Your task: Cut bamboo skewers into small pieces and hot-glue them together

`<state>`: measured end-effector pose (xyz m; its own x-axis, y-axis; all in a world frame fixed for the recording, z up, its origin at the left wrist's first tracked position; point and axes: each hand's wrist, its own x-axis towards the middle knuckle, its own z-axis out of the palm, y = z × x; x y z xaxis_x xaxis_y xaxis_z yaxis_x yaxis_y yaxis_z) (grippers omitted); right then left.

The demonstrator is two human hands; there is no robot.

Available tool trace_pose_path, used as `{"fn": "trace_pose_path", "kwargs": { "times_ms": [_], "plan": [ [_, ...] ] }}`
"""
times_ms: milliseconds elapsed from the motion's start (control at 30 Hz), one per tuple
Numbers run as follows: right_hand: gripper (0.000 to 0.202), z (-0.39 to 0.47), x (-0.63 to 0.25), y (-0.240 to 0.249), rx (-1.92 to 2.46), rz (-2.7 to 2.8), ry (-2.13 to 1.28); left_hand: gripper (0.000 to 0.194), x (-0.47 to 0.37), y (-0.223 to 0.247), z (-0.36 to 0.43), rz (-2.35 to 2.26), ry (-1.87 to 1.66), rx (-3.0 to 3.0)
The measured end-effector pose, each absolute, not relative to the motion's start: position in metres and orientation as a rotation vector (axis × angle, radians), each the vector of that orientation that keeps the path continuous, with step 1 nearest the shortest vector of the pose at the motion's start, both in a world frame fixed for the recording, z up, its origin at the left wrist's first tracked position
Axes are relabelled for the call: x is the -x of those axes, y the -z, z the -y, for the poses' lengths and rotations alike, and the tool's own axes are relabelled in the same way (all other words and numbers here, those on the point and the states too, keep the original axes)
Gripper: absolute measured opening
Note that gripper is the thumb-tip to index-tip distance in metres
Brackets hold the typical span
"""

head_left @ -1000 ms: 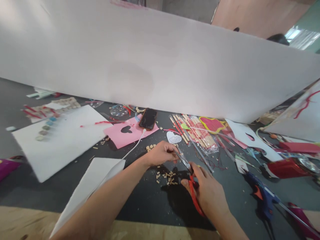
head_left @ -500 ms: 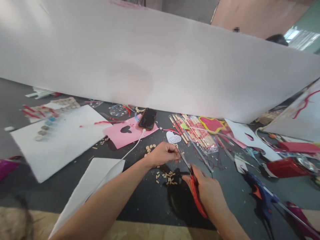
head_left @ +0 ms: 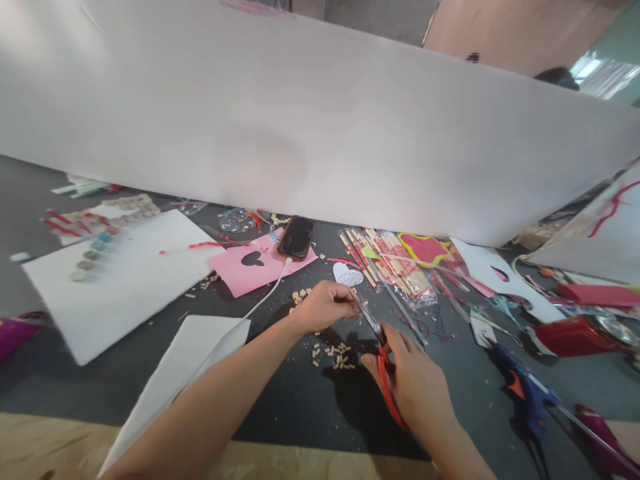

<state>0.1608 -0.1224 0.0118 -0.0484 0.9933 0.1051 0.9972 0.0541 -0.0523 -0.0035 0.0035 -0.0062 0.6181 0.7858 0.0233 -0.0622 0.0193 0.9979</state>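
Observation:
My left hand [head_left: 327, 308] has its thumb and fingers pinched together over the dark table. A small pale piece of stick [head_left: 364, 303] shows at its fingertips, mostly hidden by fingers and blades. My right hand [head_left: 417, 377] is wrapped around red-handled scissors [head_left: 386, 383]. Their metal blades point up and left, meeting the left fingertips. Below the hands lie several short cut wooden pieces [head_left: 340, 357]. Another small pile of wooden bits [head_left: 300, 295] sits just behind my left wrist. A white paper heart [head_left: 347, 274] lies beyond the left fingers.
Bundled wooden sticks in plastic [head_left: 400, 263] lie at centre right. A phone [head_left: 295, 238] on pink paper [head_left: 233, 270] has a white cable. A blue glue gun [head_left: 525, 393] and red can [head_left: 580, 335] are right. White boards [head_left: 130, 287] lie left; a white panel [head_left: 320, 133] rises behind.
My right hand and the scissors have shifted slightly, with the handles looking closer together. My left hand has moved up very little and keeps its pinch.

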Motion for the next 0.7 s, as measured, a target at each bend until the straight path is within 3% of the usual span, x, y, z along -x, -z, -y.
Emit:
{"fn": "trace_pose_path", "kwargs": {
  "times_ms": [367,700],
  "plan": [
    [0.041,0.123,-0.167,-0.005,1.910,2.266,0.278,0.004,0.007,0.003,-0.005,-0.589,-0.678,-1.418],
    [0.046,0.121,-0.169,0.002,1.898,2.178,0.248,0.014,0.002,0.007,-0.002,-0.603,-0.698,-1.373]
  ]
}}
